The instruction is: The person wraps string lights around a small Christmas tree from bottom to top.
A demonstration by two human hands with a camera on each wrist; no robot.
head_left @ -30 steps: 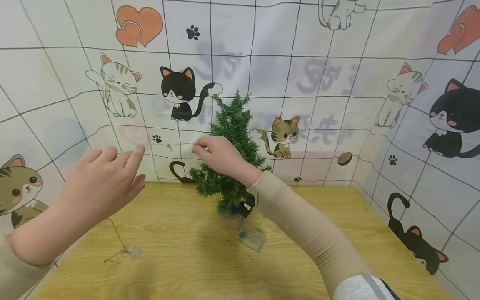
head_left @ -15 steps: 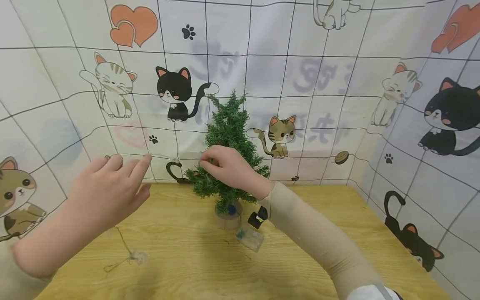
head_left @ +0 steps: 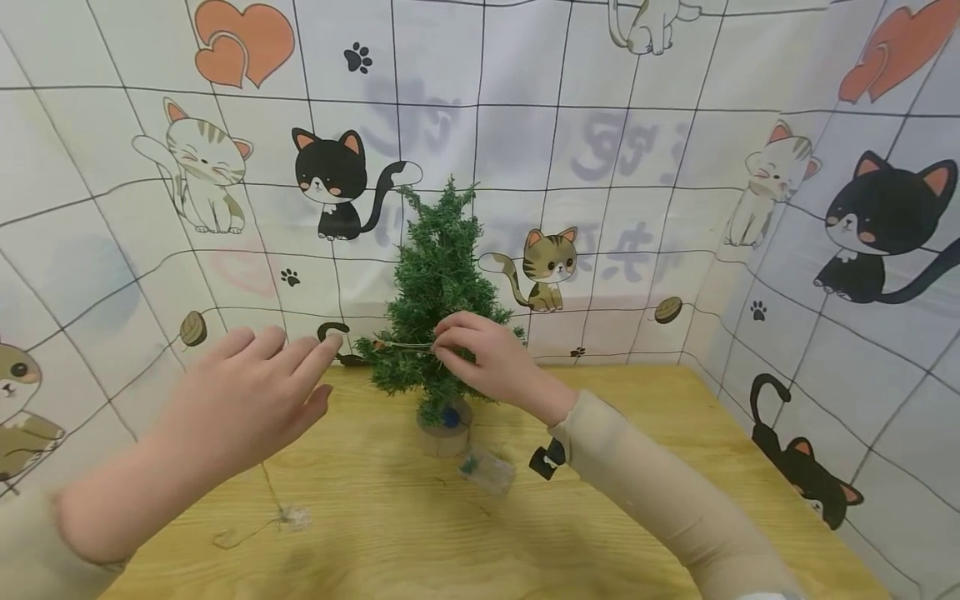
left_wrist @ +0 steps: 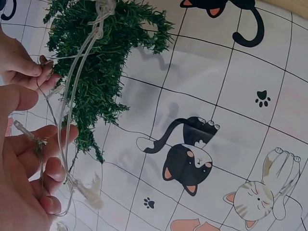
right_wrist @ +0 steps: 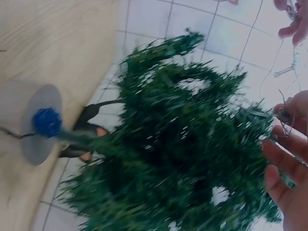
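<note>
A small green artificial Christmas tree [head_left: 442, 267] stands upright in a round pot [head_left: 442, 433]. My left hand [head_left: 247, 392] is raised to the left of it, fingers curled around strands of fairy lights [left_wrist: 79, 62]. One clear bulb [left_wrist: 23, 129] pokes out beside those fingers. In front of the tree's lower branches, my right hand [head_left: 491, 358] pinches the thin clear wire [head_left: 405, 344] between thumb and fingers. The right wrist view shows the pinched wire, with twisted ends [right_wrist: 284, 114], right at the branches. A blue ball-like piece [right_wrist: 46, 122] sits at the trunk's foot.
A clear flat box [head_left: 486, 469] lies on the wooden table before the pot. Below my left forearm, a loose tangle of wire [head_left: 288, 517] trails at table level. A small black item [head_left: 547, 458] shows under my right wrist. Cat-print cloth [head_left: 330, 83] encloses the back and sides.
My right hand has moved right and down across the tree's front, still pinching the wire. My left hand has followed to the right and slightly down. The head view has shifted slightly.
</note>
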